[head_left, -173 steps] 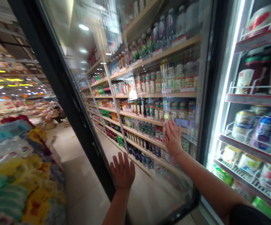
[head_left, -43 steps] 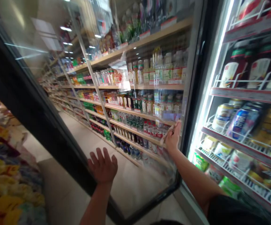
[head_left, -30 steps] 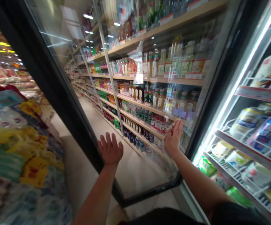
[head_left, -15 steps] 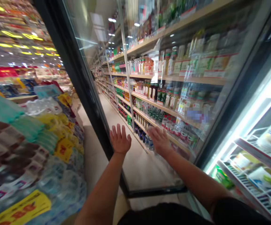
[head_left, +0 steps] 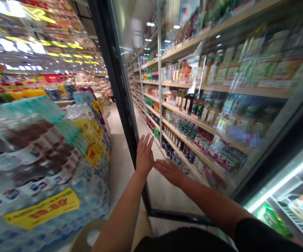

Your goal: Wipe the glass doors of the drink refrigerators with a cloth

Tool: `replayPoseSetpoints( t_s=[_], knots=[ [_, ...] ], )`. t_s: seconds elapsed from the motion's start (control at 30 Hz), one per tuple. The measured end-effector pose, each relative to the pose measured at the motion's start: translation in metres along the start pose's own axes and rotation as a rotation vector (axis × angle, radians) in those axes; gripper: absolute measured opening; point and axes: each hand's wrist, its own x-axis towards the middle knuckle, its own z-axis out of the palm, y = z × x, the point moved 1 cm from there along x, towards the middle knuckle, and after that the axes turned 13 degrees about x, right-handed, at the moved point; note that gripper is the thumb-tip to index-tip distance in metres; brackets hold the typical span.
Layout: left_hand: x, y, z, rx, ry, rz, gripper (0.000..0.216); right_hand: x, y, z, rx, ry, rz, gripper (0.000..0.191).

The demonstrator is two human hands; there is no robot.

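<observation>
Directly ahead of me stands a glass cooler door with a black frame (head_left: 117,63), swung out at an angle. My left hand (head_left: 144,154) is raised near the frame's left side, fingers stretched upward and holding nothing. Beside it, my right hand (head_left: 170,172) points left with flat, extended fingers, its tips close to the left palm. Whether either hand touches the glass I cannot tell. Bottled drinks (head_left: 185,129) on wooden shelves show in the glass.
On the left is a large stack of shrink-wrapped bottles (head_left: 36,150) with a yellow price sign (head_left: 43,208). A tiled aisle (head_left: 120,150) runs between it and the door. At lower right, a lit cooler holds a green package (head_left: 273,220) and wire shelves. A beige rounded object (head_left: 88,234) is low in front.
My right hand has moved left and now lies close beside my left hand. The view has turned left, so the door appears farther right and more of the bottle stack shows.
</observation>
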Motion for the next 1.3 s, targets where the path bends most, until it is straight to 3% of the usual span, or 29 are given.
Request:
replayPoseSetpoints(
  t_s=[0.1,0.23,0.33,0.47,0.53,0.63,0.77,0.9,1.03,1.17,1.23,1.3],
  knots=[
    [0.007,-0.005,-0.016,-0.091,-0.099,0.005,0.056,0.001,-0.007,0.002,0.002,-0.027,0.047,0.046],
    [0.021,-0.007,-0.036,-0.162,-0.148,-0.072,0.051,0.065,0.020,-0.031,-0.053,0.106,0.244,0.055],
    [0.033,-0.008,-0.049,-0.213,-0.173,-0.157,0.050,0.085,0.018,-0.019,-0.064,0.149,0.290,0.055],
    [0.037,-0.014,-0.061,-0.280,-0.208,-0.181,0.049,0.033,-0.026,0.037,0.075,0.025,-0.065,0.048],
    [0.032,-0.017,-0.059,-0.273,-0.224,-0.121,0.049,0.009,-0.037,0.047,0.122,-0.005,-0.057,0.046],
    [0.017,-0.016,-0.045,-0.220,-0.193,-0.010,0.051,0.006,-0.018,0.021,0.074,0.000,0.060,0.048],
    [-0.004,-0.010,-0.020,-0.070,-0.126,0.094,0.055,0.006,0.014,-0.025,-0.108,0.139,0.338,0.053],
    [-0.017,-0.005,-0.003,0.092,-0.035,0.140,0.055,-0.046,-0.010,-0.023,0.044,-0.052,0.098,0.050],
    [-0.029,-0.006,0.012,0.143,0.007,0.146,0.052,-0.077,-0.015,-0.035,0.055,-0.152,0.216,0.052],
    [-0.036,-0.007,0.021,0.117,0.020,0.139,0.052,-0.064,0.017,-0.065,-0.231,0.092,0.451,0.052],
    [-0.035,-0.007,0.021,0.139,0.038,0.154,0.053,-0.060,0.016,-0.064,-0.356,0.190,0.509,0.049],
    [-0.033,-0.007,0.019,0.153,0.062,0.173,0.054,-0.063,-0.002,-0.047,-0.351,0.160,0.472,0.047]
  ],
)
